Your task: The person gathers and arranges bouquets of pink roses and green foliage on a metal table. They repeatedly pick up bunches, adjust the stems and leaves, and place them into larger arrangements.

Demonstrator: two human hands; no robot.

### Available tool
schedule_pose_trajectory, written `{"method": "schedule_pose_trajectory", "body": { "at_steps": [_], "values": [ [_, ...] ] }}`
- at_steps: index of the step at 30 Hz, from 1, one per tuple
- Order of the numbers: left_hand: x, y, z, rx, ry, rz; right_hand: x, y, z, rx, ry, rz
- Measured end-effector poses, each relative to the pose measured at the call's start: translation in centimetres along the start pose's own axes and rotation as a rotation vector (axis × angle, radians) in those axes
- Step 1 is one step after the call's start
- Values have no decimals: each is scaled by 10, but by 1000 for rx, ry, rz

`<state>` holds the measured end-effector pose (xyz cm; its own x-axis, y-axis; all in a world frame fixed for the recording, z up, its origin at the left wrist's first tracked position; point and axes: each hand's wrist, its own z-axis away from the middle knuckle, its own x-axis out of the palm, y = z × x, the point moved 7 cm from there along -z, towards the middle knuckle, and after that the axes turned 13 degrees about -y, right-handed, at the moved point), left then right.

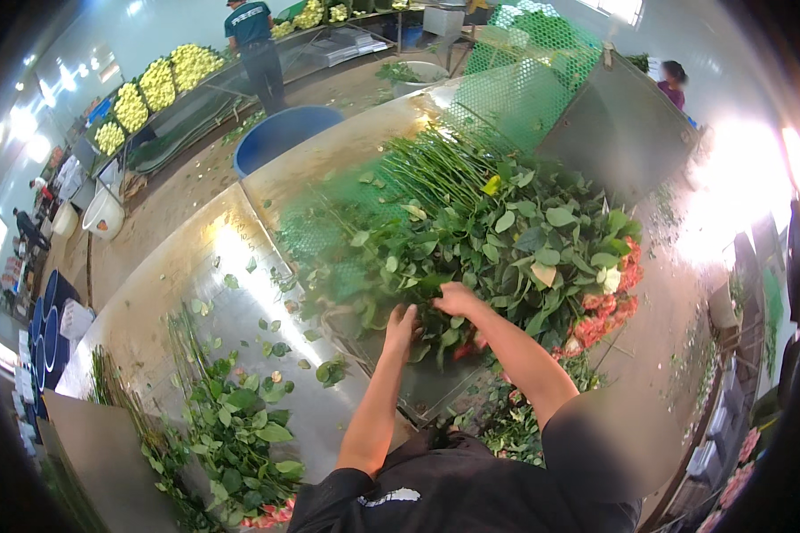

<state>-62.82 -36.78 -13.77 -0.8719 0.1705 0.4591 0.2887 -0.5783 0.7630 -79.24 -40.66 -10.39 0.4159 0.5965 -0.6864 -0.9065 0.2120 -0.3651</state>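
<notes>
My left hand (403,326) is among leafy rose stems at the near edge of the heaped roses; foliage hides its fingertips, and whether it grips anything is unclear. Just to its right, my right hand (459,300) has its fingers curled around some rose stems (440,333). Red rose heads (467,348) show below that wrist. A large heap of cut roses (507,226) lies beyond my hands, its bare stems pointing away and its coral blooms (603,320) at the right. Green plastic mesh (333,233) spreads under and left of the heap.
Another bunch of roses (240,413) lies on the metal table (207,286) at the left, near scattered leaves. A grey board (620,126) stands at the back right. A blue tub (287,136) is on the floor beyond the table. A person (257,53) stands near yellow-flower bundles (160,83).
</notes>
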Motion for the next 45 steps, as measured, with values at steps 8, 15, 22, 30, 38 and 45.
{"method": "schedule_pose_trajectory", "body": {
  "at_steps": [8, 15, 22, 30, 38, 45],
  "values": [
    [-27, 41, 30, 290, -52, -54, 9, -76, 57, -486, 62, -587],
    [-82, 56, 151, 319, 189, -70, 54, -142, 123, -680, -436, -1328],
    [-138, 43, 242, 225, 401, -60, 142, -190, 102, -453, -691, -1218],
    [-223, 16, 263, 212, 387, -140, 173, -191, 69, -551, -290, -837],
    [-268, 18, 228, 76, 464, -526, 210, -184, 50, -464, 112, -516],
    [-252, -12, 208, 144, 295, -501, 226, -208, 84, -513, -105, -656]
  ]
}}
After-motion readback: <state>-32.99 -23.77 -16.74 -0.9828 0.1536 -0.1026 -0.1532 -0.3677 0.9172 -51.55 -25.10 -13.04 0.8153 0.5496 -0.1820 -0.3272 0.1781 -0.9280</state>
